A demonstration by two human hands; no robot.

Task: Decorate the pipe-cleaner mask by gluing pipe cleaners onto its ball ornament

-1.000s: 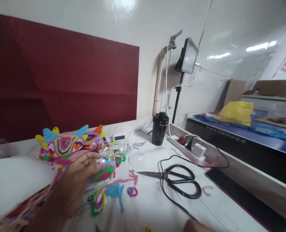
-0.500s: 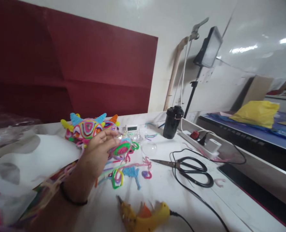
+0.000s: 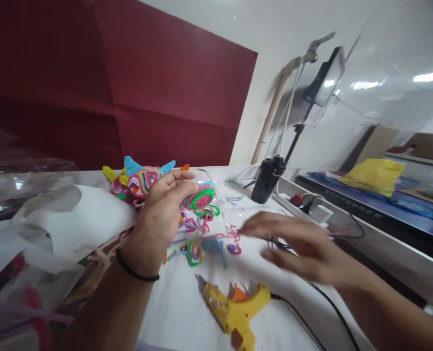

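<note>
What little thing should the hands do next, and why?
Maybe bring the right hand over to help steady the round green-and-pink piece. Only the left hand holds that piece. The right hand looks open above the table, and though it's blurry, I can't make out anything in its grasp.

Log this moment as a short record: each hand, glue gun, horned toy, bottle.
Left hand: holding a green-and-pink coil
Right hand: blurred, over the table; grip unclear
Glue gun: yellow, lying on the table between the forearms
Horned toy: beyond the left hand, partly hidden
Bottle: black, capped, near the power strip
</note>
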